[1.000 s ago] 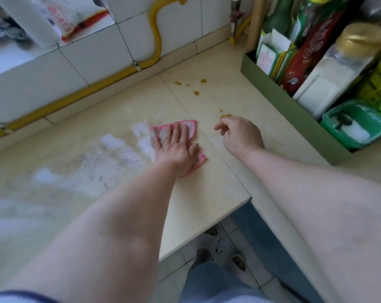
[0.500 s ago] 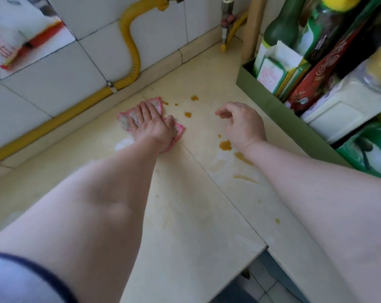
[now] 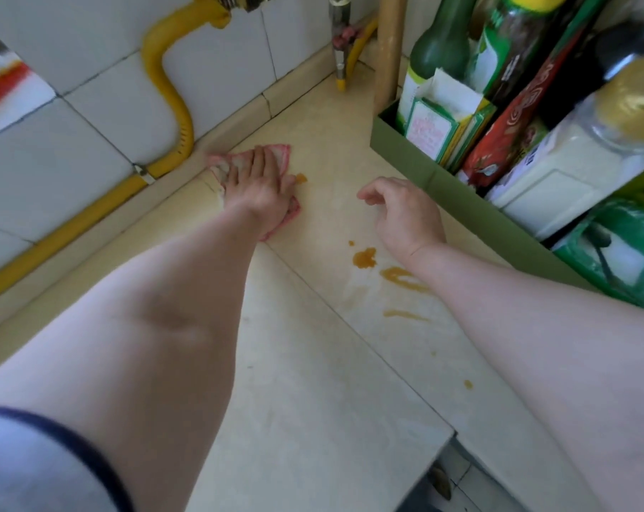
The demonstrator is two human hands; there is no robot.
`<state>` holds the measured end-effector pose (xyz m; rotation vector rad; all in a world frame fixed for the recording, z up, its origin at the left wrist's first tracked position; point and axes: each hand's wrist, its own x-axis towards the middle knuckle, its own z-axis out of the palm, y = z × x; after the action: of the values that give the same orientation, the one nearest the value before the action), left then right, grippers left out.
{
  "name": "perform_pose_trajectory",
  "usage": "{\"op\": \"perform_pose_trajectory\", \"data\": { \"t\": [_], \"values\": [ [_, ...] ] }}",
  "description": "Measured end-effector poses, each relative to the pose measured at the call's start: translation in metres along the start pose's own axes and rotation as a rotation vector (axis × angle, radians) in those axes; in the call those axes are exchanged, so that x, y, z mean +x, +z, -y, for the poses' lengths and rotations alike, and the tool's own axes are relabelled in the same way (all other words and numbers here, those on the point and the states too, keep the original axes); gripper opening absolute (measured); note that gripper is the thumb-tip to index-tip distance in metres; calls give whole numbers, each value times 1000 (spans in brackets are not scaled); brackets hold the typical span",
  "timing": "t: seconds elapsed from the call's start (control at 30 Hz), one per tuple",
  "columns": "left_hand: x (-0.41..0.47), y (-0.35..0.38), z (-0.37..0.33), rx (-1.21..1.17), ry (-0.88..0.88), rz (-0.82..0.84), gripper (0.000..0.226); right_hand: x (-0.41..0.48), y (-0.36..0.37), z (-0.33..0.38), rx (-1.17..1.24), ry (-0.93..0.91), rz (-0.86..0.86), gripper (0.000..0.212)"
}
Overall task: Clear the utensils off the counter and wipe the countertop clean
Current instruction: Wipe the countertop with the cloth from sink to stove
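Cloth [image 3: 276, 157], pink-edged, lay flat on the bench [image 3: 313, 400] under my left hand [image 3: 261, 186], fingers spread and pressing. Orange sauce smears [image 3: 365, 258] sat at five o'clock from it, nearer my right hand [image 3: 405, 212], which hung loosely curled, holding nothing.

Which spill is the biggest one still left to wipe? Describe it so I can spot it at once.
Start at the green condiment box on the counter's right side. The right hand rests in front of it, and beside that wrist lies the orange sauce blob. It is round and thick, unlike the thin streaks next to it.
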<state>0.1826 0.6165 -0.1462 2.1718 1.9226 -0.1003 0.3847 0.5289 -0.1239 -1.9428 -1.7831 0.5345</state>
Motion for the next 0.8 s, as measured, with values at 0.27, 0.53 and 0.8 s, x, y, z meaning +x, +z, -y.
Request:
{"op": "perform_pose_trajectory", "data": {
  "t": [0.27, 0.53, 0.8],
  "values": [
    [-23, 10, -51, -22, 127, 83, 69, -30, -23, -19, -125, 69, -27, 61],
    [-83, 22, -115, -80, 228, 149, 67, -71, -48, -38, -156, 119, -37, 59],
    [-152, 46, -171, -94, 296, 203, 70, -122, -84, -55, -172, 129, -48, 57]
  ]
}}
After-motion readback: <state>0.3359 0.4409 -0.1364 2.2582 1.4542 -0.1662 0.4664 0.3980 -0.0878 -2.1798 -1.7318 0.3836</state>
